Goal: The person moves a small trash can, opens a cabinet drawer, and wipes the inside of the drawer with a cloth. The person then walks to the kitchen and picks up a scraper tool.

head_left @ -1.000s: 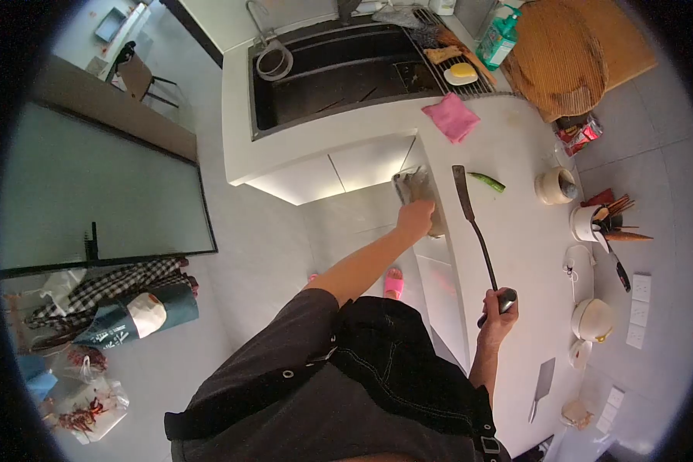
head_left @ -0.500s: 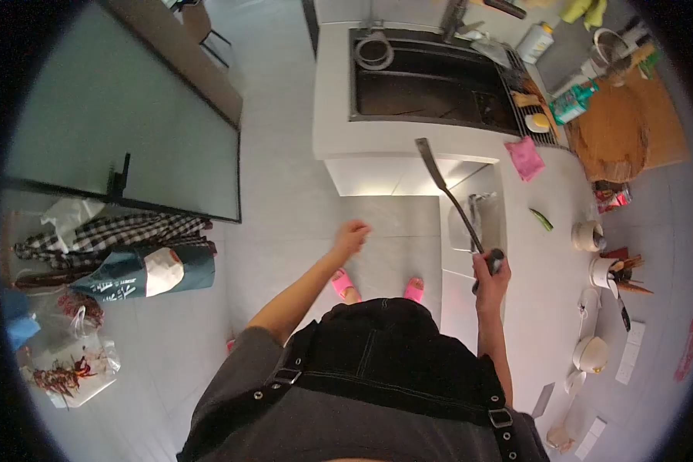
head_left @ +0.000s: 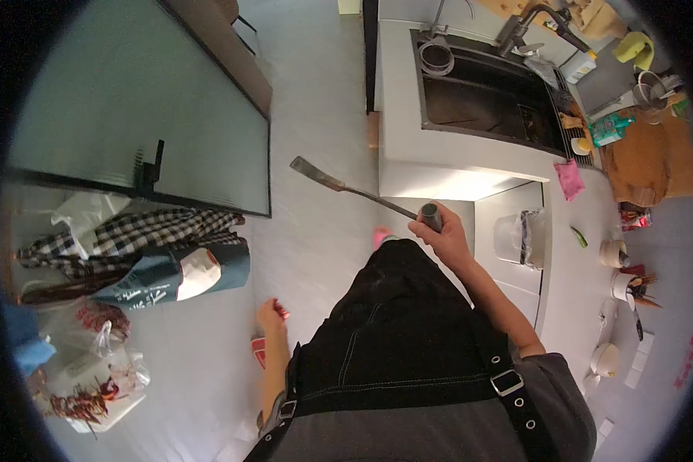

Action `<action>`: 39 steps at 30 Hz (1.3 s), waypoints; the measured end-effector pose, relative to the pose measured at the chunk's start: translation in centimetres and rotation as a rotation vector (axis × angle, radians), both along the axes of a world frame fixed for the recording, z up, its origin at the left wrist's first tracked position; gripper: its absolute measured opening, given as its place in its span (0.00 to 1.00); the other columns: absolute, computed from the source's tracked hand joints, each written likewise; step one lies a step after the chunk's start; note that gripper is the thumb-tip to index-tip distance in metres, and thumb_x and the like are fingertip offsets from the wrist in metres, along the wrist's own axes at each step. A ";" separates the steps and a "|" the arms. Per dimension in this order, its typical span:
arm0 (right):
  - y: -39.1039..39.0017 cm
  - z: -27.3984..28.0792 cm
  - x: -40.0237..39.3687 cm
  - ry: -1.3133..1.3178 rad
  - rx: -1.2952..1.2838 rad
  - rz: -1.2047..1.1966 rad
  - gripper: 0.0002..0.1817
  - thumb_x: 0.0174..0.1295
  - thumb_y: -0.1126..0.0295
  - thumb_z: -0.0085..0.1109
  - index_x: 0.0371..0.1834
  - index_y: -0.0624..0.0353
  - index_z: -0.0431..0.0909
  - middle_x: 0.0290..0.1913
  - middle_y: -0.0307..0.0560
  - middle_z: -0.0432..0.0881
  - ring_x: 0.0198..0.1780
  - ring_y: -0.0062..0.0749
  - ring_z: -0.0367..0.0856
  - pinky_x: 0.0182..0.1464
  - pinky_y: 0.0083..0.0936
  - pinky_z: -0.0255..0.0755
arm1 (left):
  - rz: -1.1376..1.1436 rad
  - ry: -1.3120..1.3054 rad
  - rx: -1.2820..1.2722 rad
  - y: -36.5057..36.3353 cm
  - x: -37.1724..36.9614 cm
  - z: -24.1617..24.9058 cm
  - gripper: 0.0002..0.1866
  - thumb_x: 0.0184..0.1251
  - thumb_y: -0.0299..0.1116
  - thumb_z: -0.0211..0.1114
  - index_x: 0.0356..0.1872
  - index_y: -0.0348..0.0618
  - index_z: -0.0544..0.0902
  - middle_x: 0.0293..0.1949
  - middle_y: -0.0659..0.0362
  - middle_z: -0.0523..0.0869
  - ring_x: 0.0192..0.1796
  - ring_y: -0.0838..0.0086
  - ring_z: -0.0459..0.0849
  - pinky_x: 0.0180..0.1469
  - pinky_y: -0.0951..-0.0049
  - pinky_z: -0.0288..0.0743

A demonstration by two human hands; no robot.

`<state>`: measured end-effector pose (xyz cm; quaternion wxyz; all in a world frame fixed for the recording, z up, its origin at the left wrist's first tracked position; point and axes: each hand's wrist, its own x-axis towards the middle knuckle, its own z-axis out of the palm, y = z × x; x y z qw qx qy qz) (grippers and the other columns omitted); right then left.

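Observation:
My right hand (head_left: 448,237) is wrapped round the dark grip of a long metal spatula (head_left: 366,194) in front of my body. Its thin shaft slants up to the left, and the flat blade points toward the glass door. Low on the left, my left hand (head_left: 271,314) hangs beside my body over the floor, fingers loosely bent, somewhat blurred. No object shows in it. A reddish patch appears by its fingertips. Below that hand lies a red and white thing (head_left: 259,352) on the floor, partly behind my arm.
A frosted glass door (head_left: 146,100) stands at left, above a checkered cloth (head_left: 138,231), a dark green bag (head_left: 200,273) and plastic bags (head_left: 123,362). At right, a counter (head_left: 570,269) holds a dark sink (head_left: 485,96), a pink cloth (head_left: 569,179) and a green pepper (head_left: 578,236). A lined bin (head_left: 510,237) sits under it.
My body has turned left. The spatula has swung from pointing up beside the counter to pointing left across the floor, still in my right hand. My left hand has moved down and left.

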<state>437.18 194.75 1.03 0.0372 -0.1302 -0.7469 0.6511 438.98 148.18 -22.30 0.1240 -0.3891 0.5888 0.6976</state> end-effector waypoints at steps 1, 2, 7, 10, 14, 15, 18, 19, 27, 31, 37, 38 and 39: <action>-0.2 -0.4 -1.4 0.002 0.012 0.027 0.10 0.53 0.69 0.62 0.24 0.57 0.69 0.20 0.30 0.68 0.22 0.12 0.63 0.25 0.14 0.58 | -0.015 0.001 0.003 1.7 -1.3 -0.3 0.07 0.56 0.33 0.58 0.26 0.41 0.75 0.16 0.61 0.72 0.14 0.75 0.71 0.14 0.73 0.68; -0.3 -0.8 -2.8 0.002 0.025 0.051 0.10 0.53 0.69 0.63 0.24 0.57 0.69 0.20 0.30 0.67 0.23 0.12 0.63 0.26 0.14 0.58 | -0.033 -0.001 0.005 4.0 -3.3 -0.4 0.07 0.57 0.34 0.58 0.26 0.41 0.75 0.17 0.60 0.73 0.15 0.75 0.72 0.15 0.73 0.69; -0.6 -3.8 -11.3 -0.020 -0.015 0.078 0.11 0.52 0.68 0.64 0.25 0.58 0.70 0.21 0.29 0.66 0.25 0.12 0.62 0.28 0.14 0.58 | -0.207 0.102 0.246 12.9 -16.6 3.4 0.08 0.61 0.34 0.56 0.29 0.40 0.75 0.19 0.60 0.75 0.19 0.75 0.75 0.21 0.75 0.73; -1.3 -3.0 -18.1 -0.039 -0.100 0.029 0.13 0.51 0.66 0.65 0.25 0.59 0.70 0.20 0.33 0.67 0.25 0.16 0.63 0.28 0.18 0.60 | -0.368 0.140 0.191 13.8 -25.1 5.9 0.08 0.63 0.33 0.56 0.29 0.40 0.75 0.20 0.60 0.76 0.19 0.75 0.75 0.23 0.76 0.73; -1.1 -2.9 -27.2 -0.044 0.079 0.074 0.14 0.51 0.63 0.64 0.25 0.60 0.71 0.19 0.38 0.70 0.23 0.20 0.66 0.27 0.23 0.63 | -0.389 0.096 0.011 11.7 -35.6 9.0 0.09 0.64 0.35 0.55 0.29 0.40 0.74 0.21 0.60 0.77 0.20 0.76 0.76 0.23 0.76 0.73; -1.0 -3.0 -29.3 -0.027 0.076 0.071 0.14 0.51 0.63 0.64 0.25 0.60 0.71 0.18 0.38 0.70 0.23 0.20 0.66 0.27 0.23 0.63 | -0.384 0.124 0.032 11.1 -38.0 9.5 0.10 0.64 0.36 0.54 0.28 0.40 0.74 0.21 0.60 0.77 0.20 0.76 0.76 0.23 0.76 0.74; -0.3 -2.0 -35.1 -0.048 0.071 0.062 0.16 0.50 0.62 0.65 0.24 0.61 0.69 0.17 0.38 0.67 0.22 0.21 0.64 0.26 0.23 0.60 | -0.295 0.148 -0.016 10.3 -43.4 10.1 0.11 0.65 0.36 0.53 0.28 0.41 0.73 0.20 0.59 0.76 0.20 0.75 0.76 0.23 0.76 0.73; 0.0 -1.5 -36.6 -0.049 0.046 0.056 0.16 0.50 0.62 0.65 0.24 0.61 0.69 0.17 0.38 0.67 0.22 0.21 0.64 0.25 0.23 0.60 | -0.265 0.125 -0.039 10.3 -44.7 9.8 0.11 0.65 0.37 0.52 0.27 0.41 0.73 0.19 0.59 0.75 0.19 0.75 0.76 0.23 0.75 0.73; 2.0 -3.1 -48.1 -0.092 -0.060 -0.113 0.14 0.51 0.63 0.65 0.24 0.59 0.70 0.19 0.33 0.68 0.23 0.18 0.64 0.26 0.19 0.60 | -0.270 -0.002 0.131 12.8 -55.1 7.2 0.10 0.65 0.37 0.52 0.28 0.41 0.73 0.21 0.59 0.77 0.19 0.73 0.76 0.22 0.73 0.73; 2.6 -4.1 -56.1 -0.078 -0.063 -0.166 0.11 0.52 0.67 0.64 0.23 0.55 0.69 0.18 0.31 0.67 0.19 0.14 0.63 0.22 0.14 0.59 | -0.265 0.038 0.099 13.9 -65.7 5.7 0.10 0.65 0.36 0.52 0.30 0.40 0.73 0.21 0.59 0.76 0.19 0.73 0.76 0.22 0.73 0.73; 4.3 -0.9 -72.1 -0.081 0.007 -0.234 0.11 0.52 0.66 0.63 0.24 0.57 0.70 0.17 0.31 0.68 0.19 0.15 0.65 0.22 0.15 0.60 | -0.247 0.094 0.166 17.4 -83.7 5.8 0.10 0.64 0.37 0.53 0.30 0.40 0.73 0.21 0.59 0.76 0.20 0.73 0.76 0.22 0.73 0.73; 4.5 -0.8 -74.7 -0.026 0.002 -0.274 0.11 0.52 0.67 0.63 0.24 0.57 0.70 0.17 0.31 0.68 0.19 0.15 0.65 0.22 0.15 0.59 | -0.259 0.095 0.166 18.0 -86.7 5.6 0.10 0.64 0.37 0.53 0.30 0.41 0.73 0.21 0.59 0.77 0.20 0.73 0.76 0.22 0.73 0.74; 5.2 -0.7 -76.8 0.011 -0.034 -0.318 0.10 0.52 0.67 0.63 0.24 0.56 0.70 0.17 0.31 0.68 0.19 0.14 0.65 0.21 0.15 0.59 | -0.307 0.129 0.188 19.0 -89.5 6.3 0.10 0.64 0.37 0.53 0.29 0.41 0.74 0.22 0.59 0.77 0.20 0.74 0.76 0.23 0.74 0.74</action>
